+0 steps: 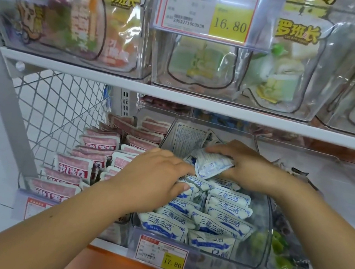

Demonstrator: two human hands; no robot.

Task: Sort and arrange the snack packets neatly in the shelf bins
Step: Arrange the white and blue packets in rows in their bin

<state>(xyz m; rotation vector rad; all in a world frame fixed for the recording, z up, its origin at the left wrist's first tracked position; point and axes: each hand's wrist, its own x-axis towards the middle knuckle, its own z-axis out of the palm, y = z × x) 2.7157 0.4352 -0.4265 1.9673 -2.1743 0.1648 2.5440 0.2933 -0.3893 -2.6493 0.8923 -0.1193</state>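
Note:
A clear middle bin [263,239] on the lower shelf holds several blue-and-white snack packets [218,227], stacked in two leaning rows. My right hand [246,168] grips one blue-and-white packet [210,165] above the back of that bin, its printed back turned up. My left hand [154,177] rests on the left row of packets, fingers curled over their top edges. To the left, several pink-and-white packets [85,165] stand in rows in the neighbouring bin.
An upper shelf [110,79] carries clear bins of larger snack bags [117,28]. Price tags [162,254] hang on the bin fronts. A bin with green and dark packets [281,250] sits at right. White wire mesh [56,117] closes the shelf's left end.

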